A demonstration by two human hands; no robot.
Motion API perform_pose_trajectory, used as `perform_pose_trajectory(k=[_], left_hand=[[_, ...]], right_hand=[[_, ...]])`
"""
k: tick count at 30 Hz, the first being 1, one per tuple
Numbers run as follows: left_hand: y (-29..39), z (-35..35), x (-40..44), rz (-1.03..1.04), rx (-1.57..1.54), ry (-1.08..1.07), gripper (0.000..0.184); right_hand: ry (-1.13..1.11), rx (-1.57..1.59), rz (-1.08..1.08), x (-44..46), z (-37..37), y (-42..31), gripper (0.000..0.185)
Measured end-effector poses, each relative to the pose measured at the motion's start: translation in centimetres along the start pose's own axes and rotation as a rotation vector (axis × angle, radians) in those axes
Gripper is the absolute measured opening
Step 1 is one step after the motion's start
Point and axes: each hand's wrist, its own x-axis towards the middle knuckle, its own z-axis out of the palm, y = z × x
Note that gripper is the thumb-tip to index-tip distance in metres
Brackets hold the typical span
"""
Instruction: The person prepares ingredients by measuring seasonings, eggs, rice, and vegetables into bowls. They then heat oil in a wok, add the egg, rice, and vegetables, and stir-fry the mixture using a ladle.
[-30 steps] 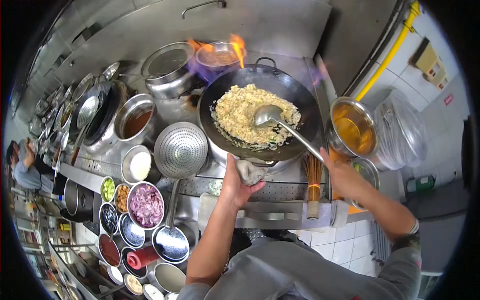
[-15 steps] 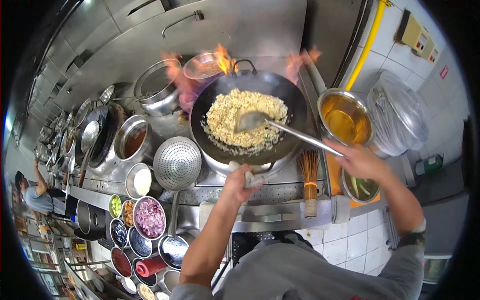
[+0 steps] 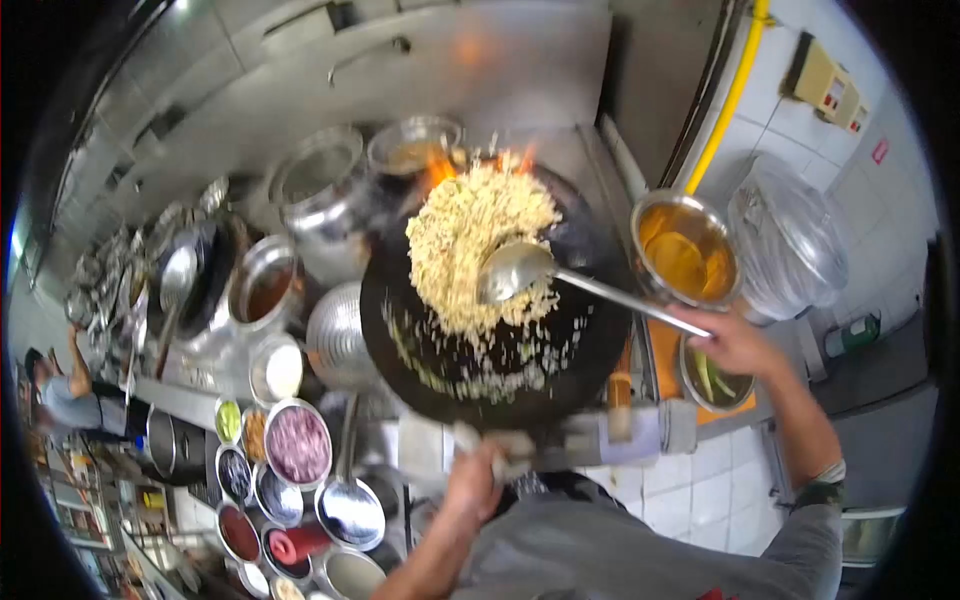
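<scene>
My left hand (image 3: 474, 478) is closed round the near side handle of a large black wok (image 3: 592, 345), with a pale folded cloth (image 3: 512, 452) between. Fried rice (image 3: 452, 232) with white and green bits is heaped and partly airborne over the far half of the wok; loose grains are scattered across the near half. In my right hand (image 3: 738, 343) is the long handle of a metal ladle (image 3: 518, 270), its bowl against the rice. Orange flame (image 3: 440, 168) shows behind the wok's far rim.
To the right stand a steel bowl of amber liquid (image 3: 690, 250) and a bowl with green pieces (image 3: 728, 388). A perforated strainer (image 3: 338, 335) and a bowl of chopped purple onion (image 3: 298, 442) lie left. A bamboo brush (image 3: 620, 395) is near the front edge. Another person (image 3: 72, 395) works far left.
The wok has come toward me and tipped, and the rice has been thrown up toward its far side. My left hand moved back with the handle. The flames behind look smaller.
</scene>
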Motion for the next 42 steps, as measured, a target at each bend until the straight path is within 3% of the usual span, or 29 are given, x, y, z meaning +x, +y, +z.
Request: perform_pose_trajectory(k=[1, 4, 7, 10, 11, 13, 14, 15, 16, 19, 22, 24, 27, 28, 31, 32, 35, 36, 37, 39, 41, 42], left_hand=[[1.1, 0.4, -1.3, -0.048, -0.021, 0.018, 0.033], [6.7, 3.6, 0.5, -0.131, -0.021, 0.041, 0.029], [2.9, 0.6, 7.1, -0.055, 0.004, -0.028, 0.031], [-2.8, -2.6, 5.8, 0.013, 0.048, -0.055, 0.035], [-4.3, -3.2, 5.5, 0.016, 0.056, -0.037, 0.037], [-2.0, 1.4, 0.1, 0.105, -0.023, 0.095, 0.032], [-2.1, -0.2, 1.4, -0.028, 0.023, 0.067, 0.034], [0.5, 0.5, 1.8, -0.041, -0.004, -0.065, 0.037], [2.2, 1.2, 3.3, -0.05, -0.038, -0.016, 0.035], [3.5, 0.5, 9.7, -0.015, -0.086, -0.009, 0.025], [3.4, 0.2, 13.2, 0.014, -0.083, -0.029, 0.027], [3.2, -0.1, 14.9, -0.006, -0.057, -0.042, 0.029], [5.1, 2.2, 11.5, -0.021, -0.031, -0.028, 0.031], [5.8, 2.7, 10.3, -0.019, -0.091, -0.034, 0.033], [4.0, -0.1, 14.9, -0.133, -0.201, -0.131, 0.023], [3.7, -0.7, 16.6, -0.167, -0.11, -0.152, 0.023], [3.1, 1.2, 13.4, -0.038, -0.037, -0.012, 0.024], [2.8, 1.4, 11.1, -0.034, -0.037, 0.001, 0.028], [2.8, 2.0, 7.8, -0.029, -0.037, 0.011, 0.033], [3.8, 4.1, 1.7, 0.036, -0.033, -0.062, 0.036], [3.2, 3.2, 3.2, -0.084, -0.103, 0.004, 0.027], [4.4, 4.0, 4.5, -0.101, -0.135, -0.088, 0.023]], right_hand=[[-0.077, 0.153, -0.021, -1.2, -1.4, -0.7, 0.056], [-0.33, 0.133, 0.161, -1.1, -5.1, -2.0, 0.054], [-0.074, -0.067, 0.013, 2.5, 0.1, -1.6, 0.055], [-0.046, -0.068, 0.3, 3.5, 4.0, -4.1, 0.058], [0.084, -0.032, 0.161, 2.1, 4.7, -3.5, 0.057], [0.08, 0.314, 0.181, 0.2, 3.7, -5.5, 0.053], [0.057, 0.507, 0.243, -0.7, 2.5, -6.8, 0.052], [-0.018, 0.743, 0.383, -0.9, 0.7, -8.8, 0.052], [-0.079, 0.976, 0.517, -0.4, -0.3, -10.1, 0.051], [-0.038, 1.384, 0.486, 1.8, -0.5, -10.7, 0.05], [-0.23, 1.504, 0.471, 7.3, 3.1, -7.0, 0.037], [-0.272, 1.368, 0.695, 11.5, 6.6, -4.8, 0.046], [-0.201, 0.43, 0.462, 12.2, 4.3, -7.6, 0.045], [-0.157, 0.261, 0.376, 10.8, 3.5, -7.8, 0.035], [-0.37, 0.874, 0.517, 9.3, 3.3, -3.7, 0.039], [-0.434, 0.868, 0.543, 9.9, 4.5, -2.7, 0.041], [-0.182, 0.11, 0.205, 11.1, 5.6, -1.0, 0.039], [-0.065, -0.13, 0.022, 9.0, 3.0, -1.7, 0.041], [-0.025, -0.114, -0.154, 6.8, 1.1, 0.5, 0.046], [-0.167, 0.001, -0.123, 5.1, -2.9, 1.9, 0.054], [-0.556, 0.225, 0.34, 2.8, -5.6, 0.2, 0.059], [-0.413, 0.167, 0.141, 3.4, -3.5, 1.3, 0.06]])
